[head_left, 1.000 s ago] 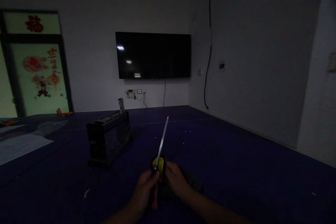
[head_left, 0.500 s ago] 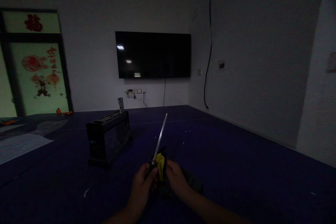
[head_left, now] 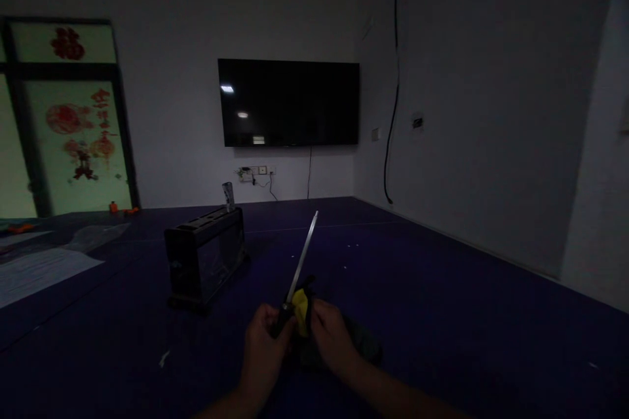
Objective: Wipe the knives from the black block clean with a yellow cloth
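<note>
In the head view my left hand (head_left: 264,347) is closed around the dark handle of a screwdriver (head_left: 303,256). Its long metal shaft points up and away, leaning slightly right. Right beside the handle my right hand (head_left: 335,339) pinches a dark bag (head_left: 364,342) with a bright yellow patch (head_left: 301,306). The yellow part sits between both hands, close against the screwdriver handle. The bag's lower portion lies beneath my right wrist, dim and partly hidden. A black computer case (head_left: 209,255) stands to the left, apart from my hands.
On top of the case stands a small patterned cylinder (head_left: 228,196). A paper sheet (head_left: 44,272) and clear plastic (head_left: 95,236) lie at the left. White scraps (head_left: 164,359) dot the dark blue floor. A television (head_left: 289,103) and a hanging cable (head_left: 394,98) are on the walls.
The whole view has shifted a little, so the surroundings appear slightly further right. The screwdriver leans a bit more to the right. Both hands keep their grip.
</note>
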### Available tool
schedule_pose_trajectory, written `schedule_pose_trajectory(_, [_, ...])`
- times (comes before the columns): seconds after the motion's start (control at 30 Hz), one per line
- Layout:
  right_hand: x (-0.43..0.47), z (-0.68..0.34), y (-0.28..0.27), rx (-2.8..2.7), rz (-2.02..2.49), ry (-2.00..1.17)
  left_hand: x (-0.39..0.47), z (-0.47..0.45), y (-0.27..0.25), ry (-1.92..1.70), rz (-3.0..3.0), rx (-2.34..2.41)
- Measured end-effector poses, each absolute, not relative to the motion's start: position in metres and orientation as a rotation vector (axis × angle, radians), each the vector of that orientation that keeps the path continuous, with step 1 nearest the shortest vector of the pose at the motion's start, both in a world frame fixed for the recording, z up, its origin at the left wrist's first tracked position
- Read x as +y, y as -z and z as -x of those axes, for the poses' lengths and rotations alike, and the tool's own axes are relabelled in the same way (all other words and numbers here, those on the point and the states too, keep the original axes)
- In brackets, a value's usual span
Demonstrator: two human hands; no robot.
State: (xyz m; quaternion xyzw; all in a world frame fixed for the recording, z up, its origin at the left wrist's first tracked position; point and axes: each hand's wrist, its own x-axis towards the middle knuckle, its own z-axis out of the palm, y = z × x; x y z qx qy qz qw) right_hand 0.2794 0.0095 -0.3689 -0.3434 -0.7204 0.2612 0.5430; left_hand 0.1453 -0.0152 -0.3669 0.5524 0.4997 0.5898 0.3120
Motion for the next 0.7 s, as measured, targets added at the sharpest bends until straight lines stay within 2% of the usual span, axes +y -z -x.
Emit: schedule_pose_trajectory(0.7, [0.0146,-0.2801,0.3743,-1.76,0.834,-0.57,-0.0127,-0.1451,0.3706,-1.533,-1.445,1.255])
